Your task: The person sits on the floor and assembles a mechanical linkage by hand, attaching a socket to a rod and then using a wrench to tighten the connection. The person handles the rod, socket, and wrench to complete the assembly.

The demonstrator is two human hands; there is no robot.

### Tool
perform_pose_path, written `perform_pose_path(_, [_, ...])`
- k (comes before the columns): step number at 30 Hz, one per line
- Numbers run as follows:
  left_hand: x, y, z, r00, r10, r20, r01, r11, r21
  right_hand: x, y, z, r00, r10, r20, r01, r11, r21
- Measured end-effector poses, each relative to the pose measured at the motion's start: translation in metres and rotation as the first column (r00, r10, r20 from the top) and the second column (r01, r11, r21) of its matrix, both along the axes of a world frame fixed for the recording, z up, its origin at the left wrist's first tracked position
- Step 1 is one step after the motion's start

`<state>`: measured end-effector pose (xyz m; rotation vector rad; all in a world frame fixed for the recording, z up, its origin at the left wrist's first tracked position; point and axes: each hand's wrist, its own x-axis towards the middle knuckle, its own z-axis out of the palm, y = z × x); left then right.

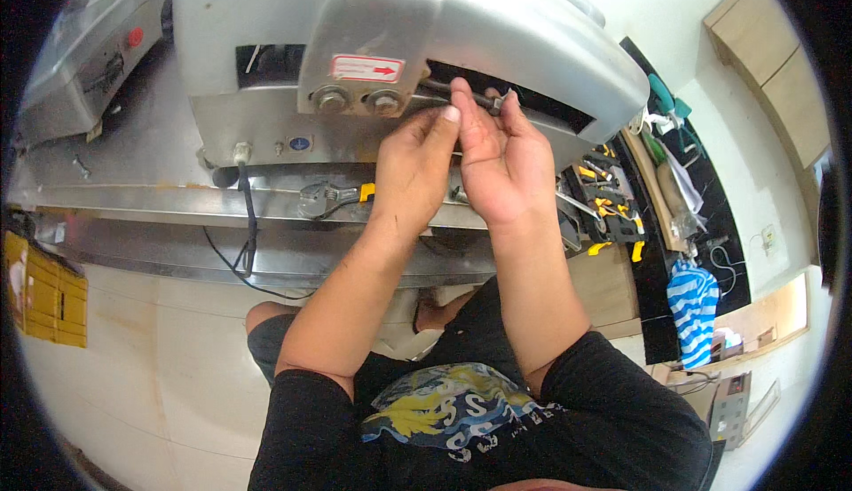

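A silver metal machine housing (240,12) stands in front of me, with a dark slot (568,117) at its right. Inside this slot a dark metal rod (484,101) shows between my fingers. My right hand (506,167) is turned palm toward me, its thumb and fingertips closed around the rod's end. Close beside it, my left hand (413,158) is closed at the slot's lower edge. Its thumb points to the right hand, and whatever its fingers hold is hidden. Two large bolts (332,99) sit left of the slot, under a red-and-white arrow label (367,69).
An adjustable wrench (324,198) lies on the metal bench (169,203) below the housing. A black cable (248,216) hangs over its edge. At right are a black-and-yellow tool set (612,203) and a striped blue bag (692,309). A yellow crate (49,291) stands left.
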<state>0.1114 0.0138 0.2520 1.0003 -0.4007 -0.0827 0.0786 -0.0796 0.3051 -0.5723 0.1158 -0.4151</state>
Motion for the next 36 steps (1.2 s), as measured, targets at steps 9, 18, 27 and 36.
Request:
perform_pose_path(9, [0.013, -0.015, 0.017, 0.98, 0.029, -0.198, -0.048, 0.994, -0.094, -0.012, -0.039, 0.003, 0.971, 0.161, -0.174, -0.227, 0.842, -0.489])
perform_pose_path(18, [0.001, -0.022, 0.021, 0.978, 0.209, -0.028, -0.195, 0.946, 0.258, -0.022, -0.062, 0.041, 0.999, -0.043, -0.005, -0.021, -0.391, -0.92])
perform_pose_path(27, [-0.008, -0.028, 0.022, 0.98, 0.191, 0.061, -0.2, 0.956, 0.213, -0.001, -0.076, -0.002, 0.8, 0.072, 0.595, 0.4, -0.804, -0.44])
perform_pose_path(36, [-0.049, 0.004, -0.022, 0.991, 0.052, 0.123, -0.078, 0.971, 0.224, 0.021, -0.069, -0.002, 0.894, -0.157, 0.42, 0.264, -0.572, -0.776])
